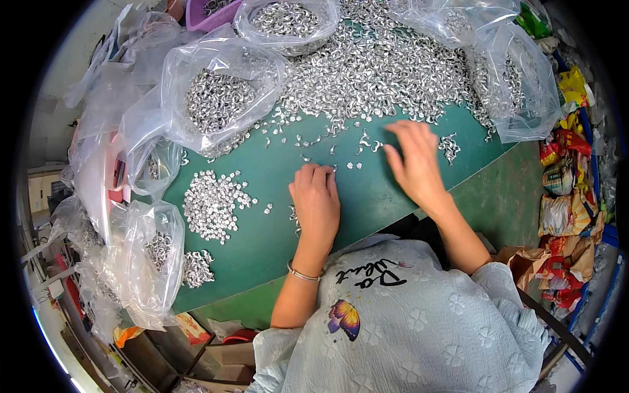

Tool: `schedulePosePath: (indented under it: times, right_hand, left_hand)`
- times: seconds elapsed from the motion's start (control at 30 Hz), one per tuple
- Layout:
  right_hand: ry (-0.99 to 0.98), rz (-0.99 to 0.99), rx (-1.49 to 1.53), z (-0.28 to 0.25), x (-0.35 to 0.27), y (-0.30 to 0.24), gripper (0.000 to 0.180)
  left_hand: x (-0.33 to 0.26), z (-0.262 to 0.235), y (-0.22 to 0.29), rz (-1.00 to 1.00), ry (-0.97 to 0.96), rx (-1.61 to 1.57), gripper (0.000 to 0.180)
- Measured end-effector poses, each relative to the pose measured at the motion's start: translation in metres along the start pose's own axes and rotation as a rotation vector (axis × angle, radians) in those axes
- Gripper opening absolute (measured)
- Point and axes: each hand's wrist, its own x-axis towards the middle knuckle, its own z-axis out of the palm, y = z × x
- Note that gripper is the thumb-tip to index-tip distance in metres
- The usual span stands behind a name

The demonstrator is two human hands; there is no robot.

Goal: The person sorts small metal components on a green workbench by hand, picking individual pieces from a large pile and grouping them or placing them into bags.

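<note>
My left hand (316, 196) rests low over the green tabletop (367, 203), its fingers curled together. A tiny silver bit shows at its fingertips, too small to make out. Some curved silver pieces (294, 219) lie partly hidden beside that hand. To the right, my right hand (417, 160) hovers with thumb and fingers apart, slightly blurred, and nothing shows in it. Loose curved metal pieces (365, 139) are scattered just left of its fingers. A large heap of small curved silver metal parts (380, 72) spreads beyond both hands.
Small silver flower-shaped pieces (216, 204) form a pile at the left. Clear plastic bags of metal parts (219, 98) line the far and left sides, with another bag (514, 92) at the far right. A small cluster (449, 148) lies near the right table edge. A purple bin (208, 14) stands far left.
</note>
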Motion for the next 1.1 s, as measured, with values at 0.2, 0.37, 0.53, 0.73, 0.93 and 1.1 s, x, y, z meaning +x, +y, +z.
schedulePosePath:
  times: [0.2,0.37,0.53,0.73,0.93,1.1]
  right_hand:
    - [-0.142,-0.146,0.011,0.015,0.004,0.009,0.032]
    - [-0.133,-0.082,0.129,-0.006,-0.009,0.013,0.026]
    - [-0.11,-0.127,0.137,0.003,0.002,0.005,0.023]
    - [-0.098,-0.093,0.06,0.008,-0.014,0.01,0.022]
    - [0.065,-0.085,-0.046,0.009,0.004,0.014,0.026]
    - [-0.114,-0.156,0.03,0.011,-0.004,0.002,0.021]
  left_hand:
    - [-0.003,-0.002,-0.002,-0.003,-0.008,0.019,0.01]
    - [-0.01,-0.003,0.004,0.007,-0.021,-0.009,0.012]
    - [-0.012,-0.001,0.009,0.021,-0.049,-0.041,0.01]
    - [-0.016,0.002,0.007,0.013,-0.025,-0.035,0.011]
    - [-0.009,0.002,0.006,0.017,-0.023,-0.025,0.011]
    - [-0.013,0.001,0.006,0.01,-0.02,-0.031,0.011]
